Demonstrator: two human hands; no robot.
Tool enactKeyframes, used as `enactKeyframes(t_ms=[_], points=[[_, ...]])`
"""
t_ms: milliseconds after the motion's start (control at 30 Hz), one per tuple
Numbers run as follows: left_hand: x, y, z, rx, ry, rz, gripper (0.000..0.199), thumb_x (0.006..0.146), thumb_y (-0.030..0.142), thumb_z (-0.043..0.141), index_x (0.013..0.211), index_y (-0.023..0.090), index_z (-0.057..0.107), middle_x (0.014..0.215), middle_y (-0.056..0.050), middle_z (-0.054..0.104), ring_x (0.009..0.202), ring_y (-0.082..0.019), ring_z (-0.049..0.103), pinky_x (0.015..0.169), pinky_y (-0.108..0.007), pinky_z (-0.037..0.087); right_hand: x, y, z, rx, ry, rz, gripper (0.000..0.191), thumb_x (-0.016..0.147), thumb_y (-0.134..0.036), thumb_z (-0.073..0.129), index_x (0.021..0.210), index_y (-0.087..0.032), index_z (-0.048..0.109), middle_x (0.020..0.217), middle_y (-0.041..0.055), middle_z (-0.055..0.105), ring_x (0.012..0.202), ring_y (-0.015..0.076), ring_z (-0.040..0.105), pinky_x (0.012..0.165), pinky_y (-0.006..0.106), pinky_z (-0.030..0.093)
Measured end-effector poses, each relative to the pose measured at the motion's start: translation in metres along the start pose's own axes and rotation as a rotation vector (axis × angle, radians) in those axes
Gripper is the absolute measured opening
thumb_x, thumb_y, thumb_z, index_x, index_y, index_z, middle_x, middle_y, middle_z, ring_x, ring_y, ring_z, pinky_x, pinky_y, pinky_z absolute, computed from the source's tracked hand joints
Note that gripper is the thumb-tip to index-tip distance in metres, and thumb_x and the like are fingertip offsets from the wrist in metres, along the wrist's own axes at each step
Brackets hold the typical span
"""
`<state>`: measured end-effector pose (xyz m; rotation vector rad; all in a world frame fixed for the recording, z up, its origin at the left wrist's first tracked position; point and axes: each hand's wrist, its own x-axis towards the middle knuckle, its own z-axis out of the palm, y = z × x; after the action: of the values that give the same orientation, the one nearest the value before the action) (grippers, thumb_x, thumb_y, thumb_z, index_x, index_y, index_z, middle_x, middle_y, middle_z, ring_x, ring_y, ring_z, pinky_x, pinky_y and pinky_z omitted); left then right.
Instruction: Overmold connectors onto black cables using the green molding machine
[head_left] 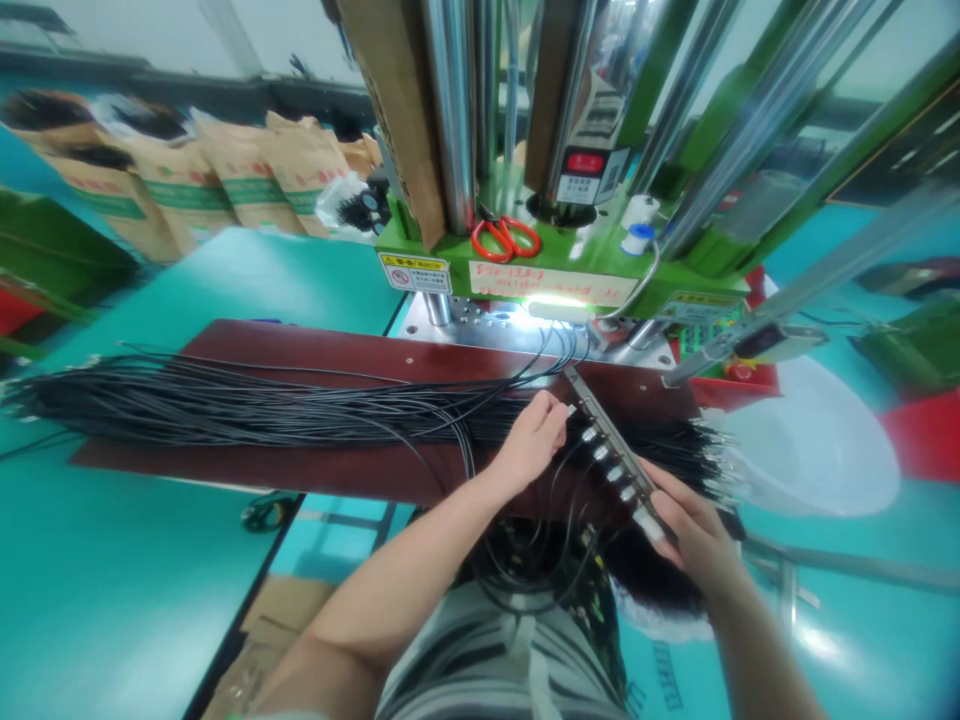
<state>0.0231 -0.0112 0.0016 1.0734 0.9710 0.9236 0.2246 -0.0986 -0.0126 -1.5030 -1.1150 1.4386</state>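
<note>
My right hand (694, 525) grips the lower end of a long metal bar (611, 435), which lies slanted over the brown board. Several silvery connectors (613, 472) sit in a row along the bar's left side, with black cables hanging from them in loops toward my lap. Near the bar's upper end, my left hand (534, 435) is closed in a pinch on a small cable connector (571, 410). A thick bundle of black cables (247, 405) runs across the brown board (262, 350), passing behind my left hand.
Ahead stands a green press (495, 195) with steel columns, a lit lamp (556, 308) and red-handled scissors (504, 240) on it. A white basin (817, 440) is at the right. Paper sacks (180, 190) of cables stand at the far left.
</note>
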Motion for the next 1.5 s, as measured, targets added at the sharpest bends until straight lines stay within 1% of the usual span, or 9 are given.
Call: enactKeyframes(t_ms=[400,500,600,700,800,1100,1267,1367,1500], points=[[0.006,-0.010,-0.001,0.132,0.023,0.005,0.025,0.082,0.038,0.042,0.067,0.019,0.034,0.050,0.008,0.037,0.042,-0.004,0.028,0.045,-0.017,0.024,0.001,-0.001,0.003,-0.111,0.020,-0.007,0.056,0.080,-0.048,0.053,0.127,-0.018,0.050,0.064,0.0039,0.061,0.036,0.0070,0.040,0.029,0.017,0.031],[0.007,-0.013,-0.002,0.146,0.046,0.019,0.024,0.083,0.037,0.041,0.067,0.020,0.034,0.049,0.008,0.038,0.041,-0.004,0.029,0.044,-0.017,0.025,0.002,-0.009,0.006,-0.244,0.017,-0.131,0.048,0.079,-0.043,0.055,0.121,-0.021,0.056,0.106,0.0084,0.063,0.077,0.0187,0.062,0.060,0.026,0.052],[0.009,-0.015,0.000,0.157,0.056,0.029,0.022,0.083,0.035,0.039,0.068,0.020,0.033,0.049,0.008,0.039,0.040,-0.004,0.029,0.043,-0.017,0.025,0.002,-0.015,0.010,-0.312,-0.012,-0.183,0.045,0.079,-0.041,0.055,0.120,-0.022,0.056,0.120,0.0061,0.056,0.109,0.0242,0.051,0.084,0.033,0.047],[0.010,-0.013,0.000,0.166,0.033,-0.009,0.021,0.083,0.035,0.038,0.069,0.020,0.033,0.048,0.009,0.037,0.037,-0.004,0.029,0.041,-0.017,0.025,0.001,-0.015,0.010,-0.243,-0.010,-0.087,0.049,0.078,-0.046,0.054,0.121,-0.022,0.055,0.117,0.0076,0.057,0.092,0.0217,0.058,0.060,0.026,0.050],[0.007,-0.006,-0.004,0.213,-0.082,-0.038,0.021,0.084,0.037,0.034,0.072,0.020,0.037,0.051,0.007,0.042,0.039,-0.007,0.036,0.040,-0.019,0.029,0.001,-0.017,-0.004,-0.174,-0.014,0.090,0.053,0.078,-0.050,0.053,0.124,-0.024,0.051,0.101,0.0078,0.062,0.058,0.0112,0.054,0.036,0.016,0.034],[-0.014,0.022,-0.034,0.462,-0.038,0.240,0.015,0.078,0.030,0.048,0.088,0.019,0.053,0.084,0.000,0.056,0.068,-0.010,0.049,0.061,-0.021,0.040,0.049,-0.075,-0.060,-0.439,-0.301,0.143,0.050,0.068,-0.040,0.067,0.113,-0.020,0.056,0.055,-0.0053,0.048,0.036,0.0036,0.033,0.032,0.015,0.020],[-0.020,0.025,-0.054,0.372,0.025,0.251,0.017,0.078,0.030,0.049,0.087,0.018,0.056,0.078,-0.001,0.057,0.069,-0.011,0.051,0.061,-0.020,0.040,0.107,-0.102,-0.046,-0.701,-0.340,0.019,0.037,0.067,-0.033,0.063,0.101,-0.017,0.064,0.055,-0.0009,0.057,0.039,0.0089,0.043,0.035,0.019,0.029],[-0.025,0.030,-0.067,0.356,0.086,0.270,0.017,0.078,0.031,0.049,0.085,0.017,0.057,0.077,-0.001,0.060,0.068,-0.011,0.053,0.061,-0.021,0.041,0.137,-0.105,-0.028,-0.851,-0.393,-0.209,0.023,0.069,-0.026,0.057,0.086,-0.017,0.070,0.072,0.0034,0.064,0.062,0.0159,0.056,0.057,0.025,0.044],[-0.021,0.036,-0.085,0.385,0.171,0.319,0.017,0.079,0.031,0.048,0.084,0.017,0.056,0.075,-0.001,0.060,0.066,-0.011,0.052,0.061,-0.021,0.040,0.157,-0.099,-0.008,-0.954,-0.409,-0.465,0.021,0.069,-0.024,0.055,0.080,-0.015,0.071,0.085,0.0062,0.061,0.081,0.0200,0.057,0.077,0.031,0.043]])
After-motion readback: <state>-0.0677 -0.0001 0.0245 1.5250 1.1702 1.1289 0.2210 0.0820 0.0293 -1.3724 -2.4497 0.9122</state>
